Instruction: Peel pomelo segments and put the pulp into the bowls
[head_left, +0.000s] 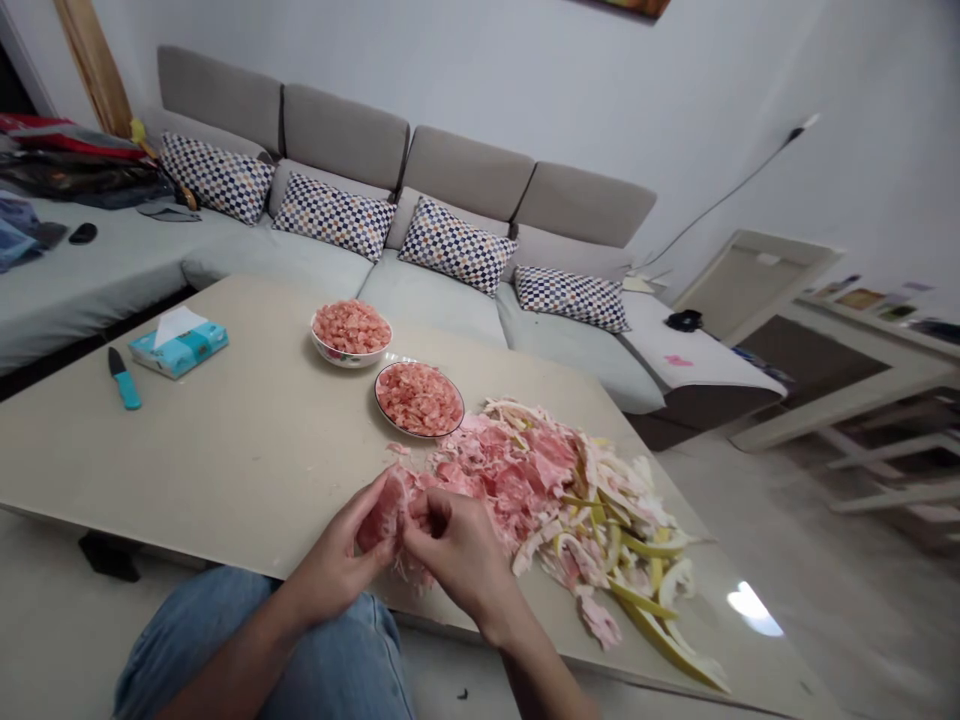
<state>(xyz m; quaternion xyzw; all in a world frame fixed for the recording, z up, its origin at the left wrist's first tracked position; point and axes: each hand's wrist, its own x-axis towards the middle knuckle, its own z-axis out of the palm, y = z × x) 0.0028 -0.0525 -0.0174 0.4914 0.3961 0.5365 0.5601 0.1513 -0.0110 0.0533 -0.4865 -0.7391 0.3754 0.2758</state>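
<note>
My left hand (334,560) and my right hand (456,550) meet at the table's near edge, both gripping a pink pomelo segment (382,520) and pulling at it. Shreds of membrane hang below my fingers. Just to the right lies a heap of pomelo waste (555,490), made of pink membrane, white pith and yellow rind strips. Farther up the table, a patterned bowl (351,355) and a white plate (418,398) both hold peeled pink pomelo flesh.
The beige table (225,450) also holds a tissue box (178,342) and a teal-handled knife (124,378) at its left. A grey sofa (420,310) with checkered cushions stands behind it. My denim-covered knees (300,650) lie under the near edge.
</note>
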